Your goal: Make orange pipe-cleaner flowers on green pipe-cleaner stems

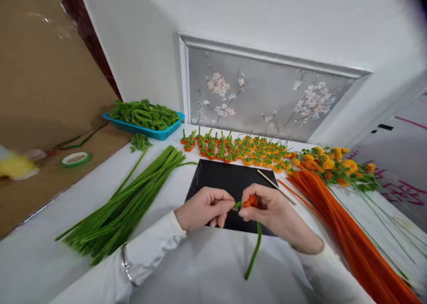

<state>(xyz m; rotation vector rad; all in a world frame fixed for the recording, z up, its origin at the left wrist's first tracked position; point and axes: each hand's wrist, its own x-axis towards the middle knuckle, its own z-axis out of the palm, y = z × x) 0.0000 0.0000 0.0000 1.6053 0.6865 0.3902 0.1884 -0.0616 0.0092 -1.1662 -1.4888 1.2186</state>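
Above the black board [216,177], my right hand [270,206] is closed round a small orange pipe-cleaner flower [251,201]. My left hand [208,208] pinches the end of a green pipe cleaner [238,204] that sticks out at the flower's side. A longer green length [255,253] hangs down below my right hand, bent near the top; where it joins the flower is hidden by my fingers. A thin pale stick [275,186] lies across the board's right edge, just beyond my right hand.
Green pipe cleaners [133,201] lie at left, orange ones [340,224] at right. Behind the board stand several rows of small orange flowers [233,148], beside a bunch of stemmed flowers [330,164]. A blue basket [143,130] holds green pieces. Green tape [76,158] lies on cardboard.
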